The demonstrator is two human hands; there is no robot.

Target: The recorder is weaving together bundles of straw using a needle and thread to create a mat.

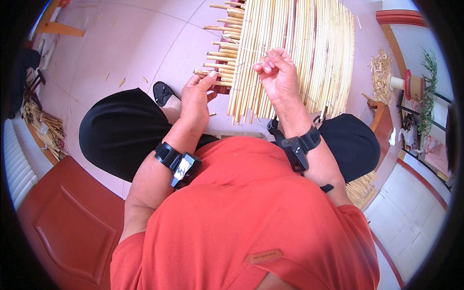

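A mat of pale reed stalks (299, 53), bound side by side with thin cord, lies in front of me. Short stalks stick out sideways past its left edge. My left hand (195, 96) is at that edge, its thumb and fingers closed around the end of a reed stalk (210, 73). Over the mat, my right hand (280, 75) is raised with its fingertips pinched on a thin white string (251, 50), which runs left toward the protruding stalks. Part of the string is hidden by the fingers.
Loose reed bundles (46, 125) lie at the left, and another bundle (381, 70) stands at the far right. A red-brown chair (72, 227) is at my lower left. Reed scraps (122, 82) are scattered on the tiled floor (140, 38). A green plant (427, 87) stands by the right wall.
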